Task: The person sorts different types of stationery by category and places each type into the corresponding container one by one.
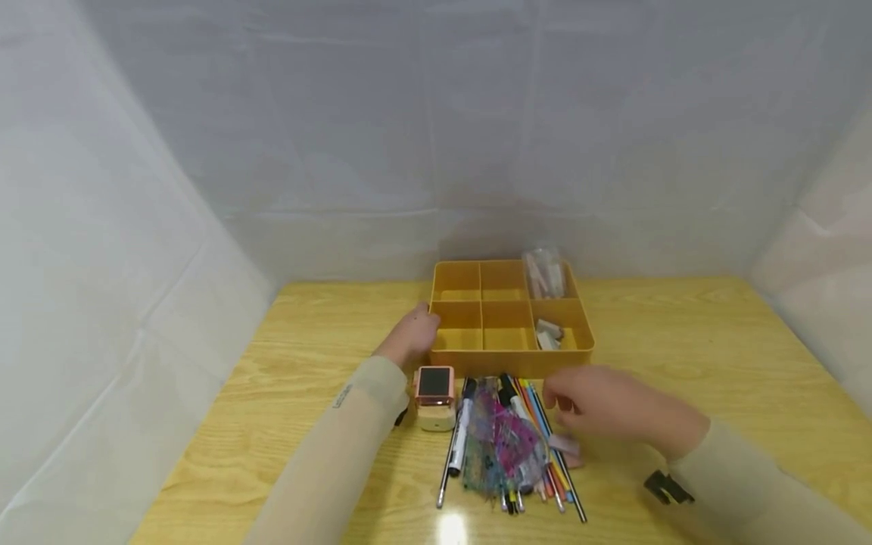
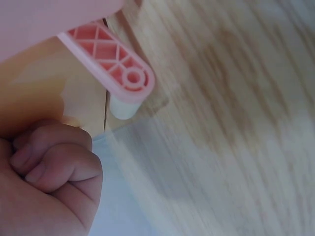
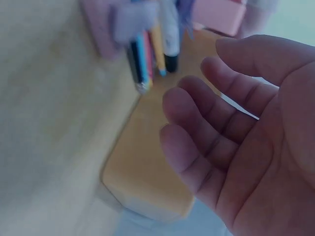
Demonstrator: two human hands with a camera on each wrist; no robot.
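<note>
Left hand (image 1: 411, 339) rests against the left outer wall of the yellow organizer tray (image 1: 512, 362), at its near-left corner. Left wrist view: fingers (image 2: 54, 164) curled into the palm, nothing seen held in them; grip closed and empty.

Right hand (image 1: 608, 409) hovers just above the right side of the pen pile (image 1: 507, 443), palm down. Right wrist view: fingers (image 3: 199, 128) straight and slightly spread, holding nothing; grip open.

Pen pile lies on the wooden tabletop (image 1: 715, 363) just in front of the tray's near wall: coloured pencils, black-and-white markers, a crumpled iridescent wrapper on top. A small pink block (image 1: 565, 445) lies at the pile's right edge, below the right hand.

A pink-and-cream device with a dark top (image 1: 434, 397) stands just left of the pile, close to the left forearm.

Tray has six compartments; far-right holds a clear bag of white pieces (image 1: 545, 274), near-right holds small white pieces (image 1: 548, 334).

Small dark lettering on the left sleeve (image 1: 343, 395), too small to read.
</note>
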